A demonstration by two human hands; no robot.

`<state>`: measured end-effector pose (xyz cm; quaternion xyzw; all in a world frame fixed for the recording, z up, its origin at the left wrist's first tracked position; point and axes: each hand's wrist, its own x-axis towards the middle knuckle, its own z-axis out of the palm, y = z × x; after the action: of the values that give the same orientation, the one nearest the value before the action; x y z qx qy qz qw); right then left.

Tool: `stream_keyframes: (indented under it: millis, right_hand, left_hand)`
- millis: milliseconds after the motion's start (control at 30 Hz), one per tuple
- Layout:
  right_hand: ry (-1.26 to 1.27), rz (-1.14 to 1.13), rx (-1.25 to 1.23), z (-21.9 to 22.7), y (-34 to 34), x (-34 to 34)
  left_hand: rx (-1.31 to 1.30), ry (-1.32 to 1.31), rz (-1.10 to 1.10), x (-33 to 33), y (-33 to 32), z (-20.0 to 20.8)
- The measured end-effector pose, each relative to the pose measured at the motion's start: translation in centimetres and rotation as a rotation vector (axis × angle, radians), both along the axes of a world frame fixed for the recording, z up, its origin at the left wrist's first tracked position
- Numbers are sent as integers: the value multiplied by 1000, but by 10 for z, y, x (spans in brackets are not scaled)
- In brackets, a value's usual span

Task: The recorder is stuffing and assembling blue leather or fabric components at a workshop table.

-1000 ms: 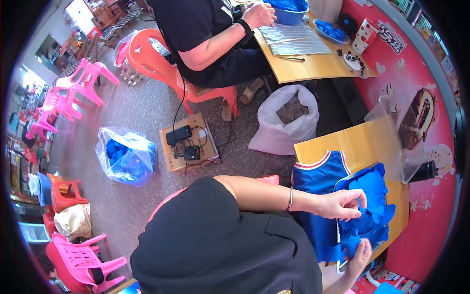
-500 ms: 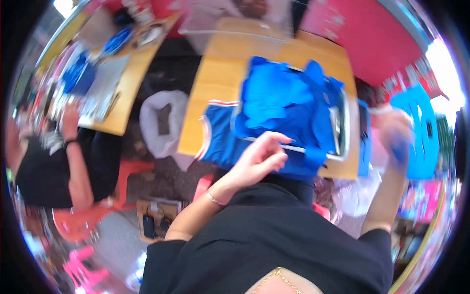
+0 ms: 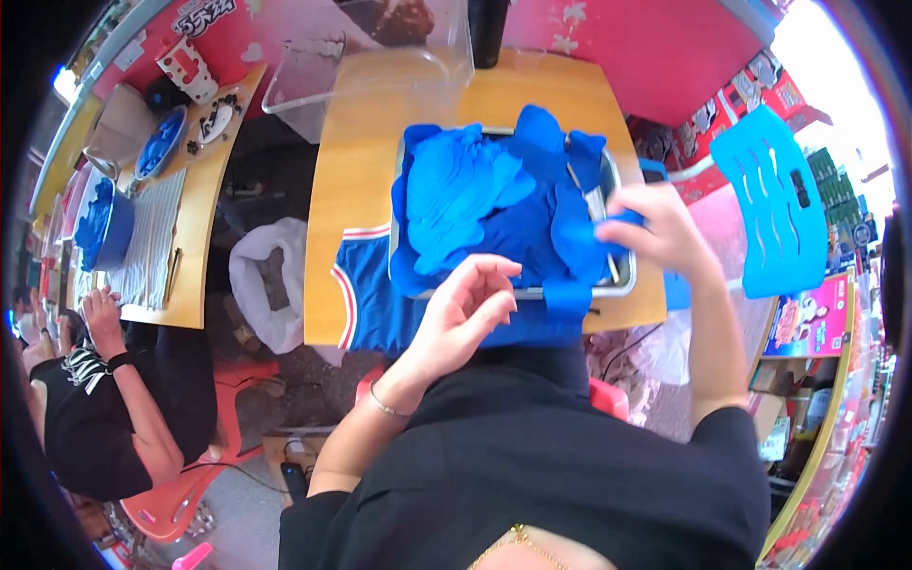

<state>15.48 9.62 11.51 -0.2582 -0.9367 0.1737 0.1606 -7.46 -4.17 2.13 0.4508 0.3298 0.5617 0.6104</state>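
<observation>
Several blue cloth pieces with rounded edges lie heaped in a pale shallow tray, lighter blue at left and darker at right. My left hand hovers at the tray's front edge, fingers loosely curled and thumb apart, with nothing seen between them. My right hand is over the tray's right side, thumb and fingers closed together at a motion-blurred blue cloth piece. A blue strip hangs over the tray's front rim. Beneath the tray, a blue garment with red-and-white trim spreads over the table.
The wooden table carries a clear plastic bin at the back. A bright blue slotted chair back stands at right. On the left, another person sits at a second table with a blue tub. A white-lined basket stands between the tables.
My right hand has swung left from beside the blue chair back to the tray's right side. The left hand's fingers have curled slightly more. The whole view has shifted.
</observation>
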Motion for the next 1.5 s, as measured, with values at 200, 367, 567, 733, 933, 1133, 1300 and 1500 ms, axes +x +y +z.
stream_keyframes:
  millis: [200, 367, 567, 733, 933, 1133, 1300, 1500]
  right_hand:
    - [357, -369, -499, -29, -17, -10]
    - [370, -317, -517, -30, -31, -26]
    - [434, -226, -458, -41, -37, -32]
    - [398, -243, -500, -42, -41, -37]
    - [439, -277, -683, -46, -45, -42]
    - [468, -263, -658, -46, -49, -46]
    - [469, -269, -681, -50, -50, -47]
    - [464, -297, -717, -48, -54, -49]
  left_hand:
    - [-23, 75, -111, 14, 8, -1]
    - [-18, 51, -61, 28, 28, -2]
    - [-49, -13, 83, 39, 35, -1]
    - [-59, -66, 56, 33, 33, 0]
    - [-82, -65, 81, 29, 34, -5]
    - [-64, -136, 73, 28, 35, -3]
    - [-167, -195, 33, 24, 34, -10]
    - [-106, -76, -41, 17, 36, -11]
